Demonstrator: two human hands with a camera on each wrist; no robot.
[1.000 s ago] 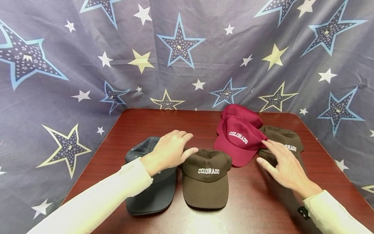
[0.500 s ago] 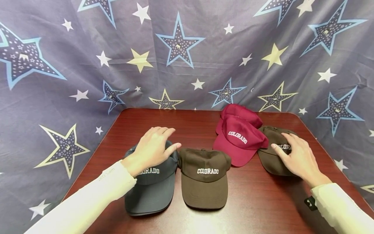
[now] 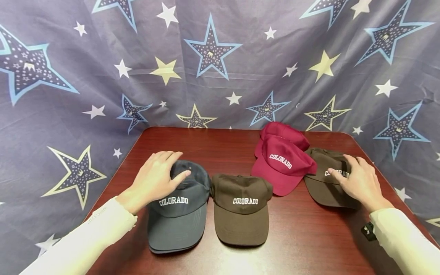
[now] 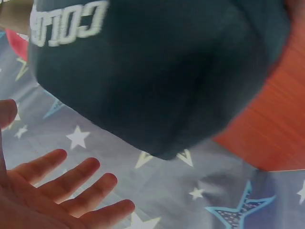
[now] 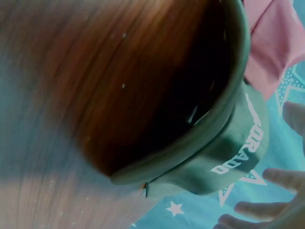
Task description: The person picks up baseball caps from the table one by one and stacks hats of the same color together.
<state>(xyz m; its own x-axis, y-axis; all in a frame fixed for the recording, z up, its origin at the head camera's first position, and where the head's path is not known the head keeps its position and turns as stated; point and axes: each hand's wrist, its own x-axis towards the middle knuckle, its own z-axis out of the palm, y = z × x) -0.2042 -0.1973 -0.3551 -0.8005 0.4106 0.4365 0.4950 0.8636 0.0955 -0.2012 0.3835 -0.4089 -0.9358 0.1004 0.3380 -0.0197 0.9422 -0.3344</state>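
Note:
A dark blue-grey baseball cap (image 3: 178, 225) lettered COLORADO sits at the left of the table. My left hand (image 3: 152, 179) is over its left side, fingers extended; in the left wrist view the fingers (image 4: 90, 167) are spread with nothing in them, apart from the cap. A brown cap (image 3: 242, 225) lies directly right of the blue one. Farther right rests another brown cap (image 3: 317, 189), partly covered in the head view by my right hand (image 3: 362, 183). The right wrist view has that hand's fingers (image 5: 267, 210) relaxed and holding nothing, beside the cap's crown.
Two maroon caps (image 3: 282, 164) overlap near the back right, the front one touching the right brown cap. The reddish-brown wooden table (image 3: 192, 145) has rounded back corners. A grey star-print cloth (image 3: 220, 91) hangs behind and along the sides.
My left hand has moved left, from between the blue and brown caps, uncovering the blue cap's lettering. My right hand has moved right, away from the front maroon cap, over the right brown cap.

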